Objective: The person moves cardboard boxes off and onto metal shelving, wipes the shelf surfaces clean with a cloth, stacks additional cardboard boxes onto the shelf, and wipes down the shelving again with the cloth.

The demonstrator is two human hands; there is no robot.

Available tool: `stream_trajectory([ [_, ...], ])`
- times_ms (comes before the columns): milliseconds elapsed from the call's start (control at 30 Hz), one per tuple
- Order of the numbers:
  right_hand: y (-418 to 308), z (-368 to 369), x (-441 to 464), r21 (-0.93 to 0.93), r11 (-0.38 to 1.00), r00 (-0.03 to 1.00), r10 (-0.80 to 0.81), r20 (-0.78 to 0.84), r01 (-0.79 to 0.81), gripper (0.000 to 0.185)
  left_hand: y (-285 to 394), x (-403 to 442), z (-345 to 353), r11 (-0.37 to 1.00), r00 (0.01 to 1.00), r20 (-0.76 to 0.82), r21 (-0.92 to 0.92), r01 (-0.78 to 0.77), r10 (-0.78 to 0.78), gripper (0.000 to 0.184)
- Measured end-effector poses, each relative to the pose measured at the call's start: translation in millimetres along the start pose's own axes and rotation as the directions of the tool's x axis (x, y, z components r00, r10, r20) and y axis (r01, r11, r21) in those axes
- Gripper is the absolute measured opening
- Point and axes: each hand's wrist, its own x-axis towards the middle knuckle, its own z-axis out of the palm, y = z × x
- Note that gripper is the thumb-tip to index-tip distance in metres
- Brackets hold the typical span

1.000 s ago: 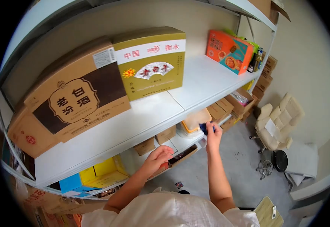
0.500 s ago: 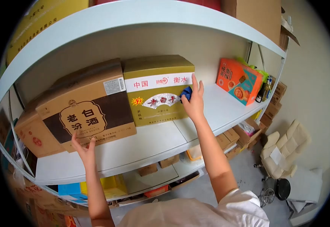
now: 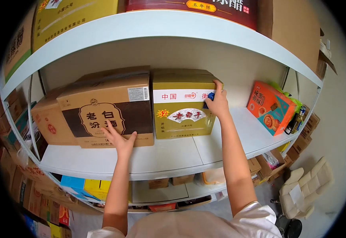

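Observation:
My left hand (image 3: pixel 119 139) has its fingers spread against the lower front of a brown and black carton (image 3: pixel 72 118) on the white shelf (image 3: pixel 177 158). At the upper right edge of the olive-green carton (image 3: pixel 184 123) is my right hand (image 3: pixel 218 102), its fingers bent round a dark blue cloth (image 3: pixel 210 99). Part of that cloth shows between the palm and the carton's front. The two cartons stand upright side by side. A plainer brown carton (image 3: pixel 52 123) sits behind and left of the brown and black one.
An orange and teal box (image 3: pixel 271 107) stands at the shelf's right end, with bottles (image 3: pixel 296 120) beside it. More cartons sit on the upper shelf (image 3: pixel 173 24) and below. A cream chair (image 3: pixel 306 190) is on the floor at right.
Both hands have risen from below the shelf edge to the cartons. The right hand, with the blue cloth, has moved to the green carton's upper right edge. The view has shifted.

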Motion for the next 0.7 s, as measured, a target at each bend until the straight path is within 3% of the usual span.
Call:
stream_trajectory([
  [200,1.1,8.4,3.0,0.032,0.998,0.998,-0.061,-0.032,0.062,0.077,12.7,-1.4,12.1,0.996,0.995,-0.059,0.04,0.085,-0.082,0.119],
  [367,-3.5,11.8,-1.6,-0.016,1.0,0.999,-0.023,-0.029,0.023,0.082,20.8,-4.4,12.2,0.987,0.987,-0.115,0.101,0.125,-0.113,0.12],
  [500,-5.4,3.1,-2.2,0.027,0.999,1.0,-0.022,0.022,0.021,0.094,24.4,-3.7,9.4,0.981,0.985,-0.08,0.107,0.161,-0.153,0.121],
  [700,-8.9,8.7,-3.0,0.032,0.999,1.0,-0.023,0.005,0.022,0.098,25.0,-7.2,5.4,0.98,0.982,-0.082,0.093,0.175,-0.168,0.122],
])
